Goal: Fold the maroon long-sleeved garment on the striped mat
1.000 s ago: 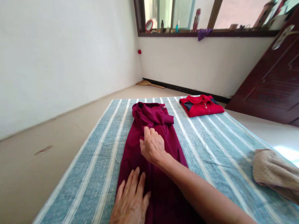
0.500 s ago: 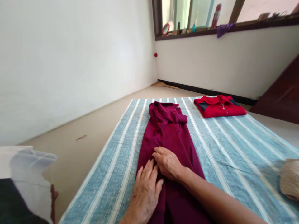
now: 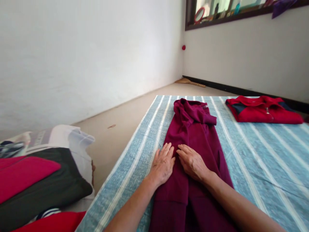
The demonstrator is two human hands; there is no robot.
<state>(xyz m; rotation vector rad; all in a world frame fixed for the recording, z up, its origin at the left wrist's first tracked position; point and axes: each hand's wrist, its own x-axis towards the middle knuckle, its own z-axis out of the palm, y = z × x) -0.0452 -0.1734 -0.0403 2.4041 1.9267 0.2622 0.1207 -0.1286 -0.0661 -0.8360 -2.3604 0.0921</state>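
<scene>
Left hand (image 3: 163, 164) lies palm down, fingers extended and together, on the left edge of the maroon garment (image 3: 193, 141); grip flat, nothing pinched. Right hand (image 3: 193, 162) lies palm down just beside it, fingers extended, pressing the garment's middle; also pinching nothing. Both forearms reach forward. Garment lies lengthwise on the striped blue mat (image 3: 253, 161). Count: one maroon garment, one folded red garment (image 3: 263, 109) at the mat's far right.
</scene>
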